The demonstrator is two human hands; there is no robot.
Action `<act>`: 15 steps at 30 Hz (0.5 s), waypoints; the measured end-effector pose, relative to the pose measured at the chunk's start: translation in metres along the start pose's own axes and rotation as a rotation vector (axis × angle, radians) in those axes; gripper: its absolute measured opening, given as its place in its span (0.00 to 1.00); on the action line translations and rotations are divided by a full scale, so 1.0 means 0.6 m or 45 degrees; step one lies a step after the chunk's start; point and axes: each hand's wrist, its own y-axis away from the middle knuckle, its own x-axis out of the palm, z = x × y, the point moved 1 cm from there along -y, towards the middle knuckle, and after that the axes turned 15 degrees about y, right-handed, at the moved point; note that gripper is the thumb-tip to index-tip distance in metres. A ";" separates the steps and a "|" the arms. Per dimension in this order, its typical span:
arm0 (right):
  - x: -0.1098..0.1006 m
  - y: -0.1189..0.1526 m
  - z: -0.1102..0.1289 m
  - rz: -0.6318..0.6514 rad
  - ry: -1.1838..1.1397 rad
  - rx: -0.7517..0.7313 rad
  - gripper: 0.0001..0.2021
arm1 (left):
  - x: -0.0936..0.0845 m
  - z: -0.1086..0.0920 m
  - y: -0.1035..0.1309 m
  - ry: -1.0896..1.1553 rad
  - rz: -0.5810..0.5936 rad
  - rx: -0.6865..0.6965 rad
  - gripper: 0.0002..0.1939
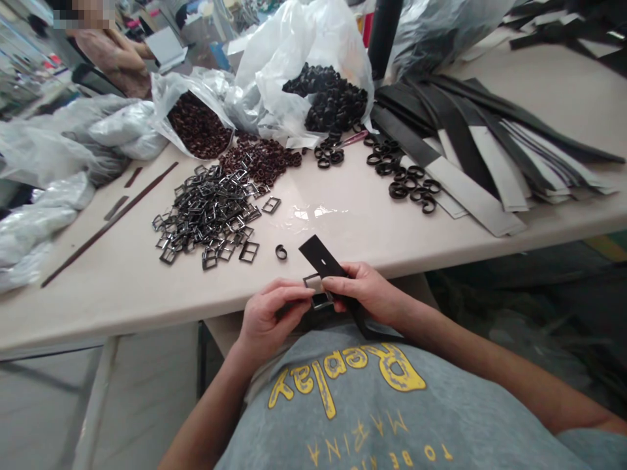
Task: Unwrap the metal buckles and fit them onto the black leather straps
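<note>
My left hand (275,314) pinches the left side of a dark metal buckle (317,301) in front of the table's near edge. Close beside it, my right hand (368,292) grips a black strap (321,256), its thumb at the buckle's right side. The strap's square end, with a small slot, points up and left over the table, and its other part hangs down against the shirt. One black loop (281,252) lies near the table edge. Left of it is a heap of metal buckles (208,212).
Brown loops (262,160) spill from a plastic bag (166,124). Black loops (406,179) lie right of centre, below another bag (274,59). Black straps (455,137) are stacked at the right. A long brown strip (110,225) lies left. A person (115,55) is at the back left.
</note>
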 end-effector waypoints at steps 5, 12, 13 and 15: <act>-0.005 0.003 0.008 0.102 -0.103 0.081 0.21 | -0.013 -0.013 -0.011 -0.406 0.153 0.367 0.12; -0.017 0.006 0.016 0.242 -0.035 0.141 0.19 | -0.045 -0.024 -0.030 -0.699 0.385 0.625 0.08; -0.020 0.004 0.015 0.252 -0.041 0.153 0.18 | -0.047 -0.024 -0.032 -0.691 0.433 0.638 0.08; -0.025 0.002 0.013 0.277 -0.077 0.159 0.18 | -0.048 -0.021 -0.034 -0.685 0.507 0.637 0.10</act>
